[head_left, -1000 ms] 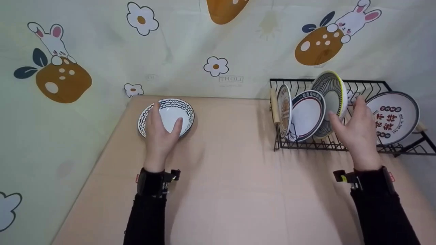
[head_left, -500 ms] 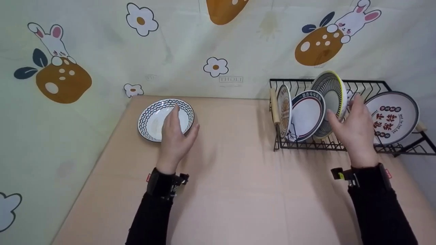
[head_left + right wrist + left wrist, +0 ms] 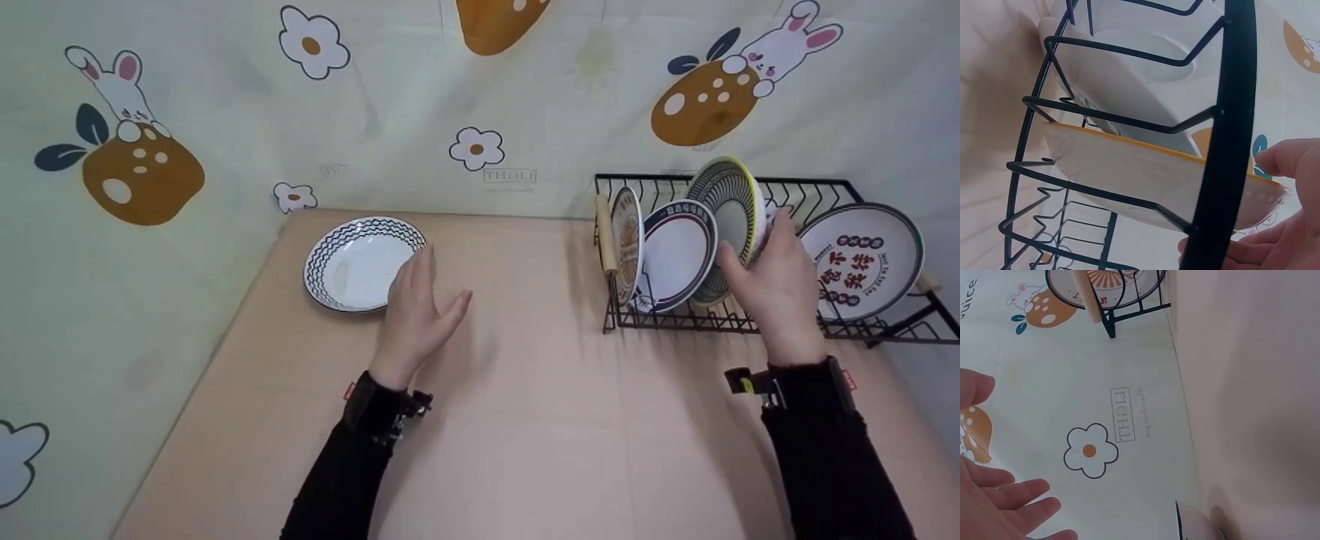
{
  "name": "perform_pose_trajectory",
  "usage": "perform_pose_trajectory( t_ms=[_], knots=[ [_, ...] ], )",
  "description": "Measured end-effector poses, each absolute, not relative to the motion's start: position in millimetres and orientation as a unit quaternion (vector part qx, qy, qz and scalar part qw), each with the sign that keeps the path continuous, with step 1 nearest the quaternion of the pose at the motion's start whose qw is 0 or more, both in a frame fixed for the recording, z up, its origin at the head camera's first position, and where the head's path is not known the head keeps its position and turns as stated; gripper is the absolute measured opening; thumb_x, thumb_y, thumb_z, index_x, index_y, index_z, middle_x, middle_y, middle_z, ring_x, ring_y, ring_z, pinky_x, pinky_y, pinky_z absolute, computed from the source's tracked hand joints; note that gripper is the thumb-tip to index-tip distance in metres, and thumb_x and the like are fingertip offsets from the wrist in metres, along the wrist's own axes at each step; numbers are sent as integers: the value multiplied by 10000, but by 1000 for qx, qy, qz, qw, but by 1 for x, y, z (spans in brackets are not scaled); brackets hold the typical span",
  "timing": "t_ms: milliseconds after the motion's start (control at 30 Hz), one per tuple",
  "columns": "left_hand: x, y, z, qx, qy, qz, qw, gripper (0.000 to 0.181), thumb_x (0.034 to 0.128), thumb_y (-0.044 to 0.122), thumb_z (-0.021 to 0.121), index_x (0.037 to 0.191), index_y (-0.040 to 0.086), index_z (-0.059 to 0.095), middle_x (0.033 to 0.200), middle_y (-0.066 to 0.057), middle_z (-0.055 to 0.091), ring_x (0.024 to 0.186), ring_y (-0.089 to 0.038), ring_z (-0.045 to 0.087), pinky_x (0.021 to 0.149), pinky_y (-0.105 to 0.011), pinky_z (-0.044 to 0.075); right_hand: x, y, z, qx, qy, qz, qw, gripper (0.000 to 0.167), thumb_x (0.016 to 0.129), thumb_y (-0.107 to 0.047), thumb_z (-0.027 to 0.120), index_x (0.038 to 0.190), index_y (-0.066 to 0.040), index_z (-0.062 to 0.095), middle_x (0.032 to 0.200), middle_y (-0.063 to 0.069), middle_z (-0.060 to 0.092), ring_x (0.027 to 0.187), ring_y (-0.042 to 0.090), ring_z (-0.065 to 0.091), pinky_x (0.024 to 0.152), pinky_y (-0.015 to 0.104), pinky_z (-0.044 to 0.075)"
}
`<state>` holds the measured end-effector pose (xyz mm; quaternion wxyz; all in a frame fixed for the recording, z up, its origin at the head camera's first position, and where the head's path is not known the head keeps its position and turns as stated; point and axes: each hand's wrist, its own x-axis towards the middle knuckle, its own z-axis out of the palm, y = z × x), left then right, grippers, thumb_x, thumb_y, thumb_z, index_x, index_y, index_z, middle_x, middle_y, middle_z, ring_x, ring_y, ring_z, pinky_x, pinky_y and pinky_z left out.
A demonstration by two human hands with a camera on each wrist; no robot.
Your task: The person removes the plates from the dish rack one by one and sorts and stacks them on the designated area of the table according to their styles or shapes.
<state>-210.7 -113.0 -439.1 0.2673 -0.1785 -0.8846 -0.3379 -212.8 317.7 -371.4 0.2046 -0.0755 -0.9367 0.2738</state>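
Note:
A white bowl point(image 3: 352, 262) with a black wavy rim sits on the table at the back left. My left hand point(image 3: 416, 319) hovers by its right edge, fingers and thumb spread, holding nothing. In the left wrist view, the left hand's fingers point(image 3: 1022, 495) are spread apart. A yellow-rimmed bowl point(image 3: 724, 195) with dark line patterning stands on edge in the black dish rack point(image 3: 675, 322). My right hand point(image 3: 784, 292) straddles its right edge, thumb on the inner side, fingers behind. The right wrist view shows thumb and fingers around the bowl point(image 3: 1129, 169), without a clear grip.
Left of the yellow-rimmed bowl, the rack holds a white dish point(image 3: 675, 255) with a dark and red rim and a narrow-looking plate point(image 3: 626, 244). A plate with red characters point(image 3: 862, 262) leans at the right. A patterned cloth point(image 3: 390, 112) hangs behind the table.
My left hand has moved right and slightly nearer, from over the wavy-rimmed bowl to beside its right edge. The right hand has shifted slightly left, closer around the yellow-rimmed bowl.

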Motion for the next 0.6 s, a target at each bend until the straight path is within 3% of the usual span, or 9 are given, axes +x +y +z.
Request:
perform_pose_trajectory(
  t_ms=[400,600],
  knots=[
    [-207,-99,-447,-192,-899,-304,249,801,868,338,727,1436,-101,373,1424,-304,449,1322,-451,416,1110,-563,307,-216,318,-379,-71,-931,282,223,653,954,-235,580,1453,96,320,1229,405,542,978,577,595,734,652,524],
    [-206,-93,-451,-202,-900,-295,248,785,869,337,724,1428,-96,384,1397,-304,475,1320,-458,417,1098,-582,315,-216,315,-383,-75,-931,279,223,626,949,-171,548,1451,109,301,1178,428,554,908,588,607,688,645,533]
  ],
)
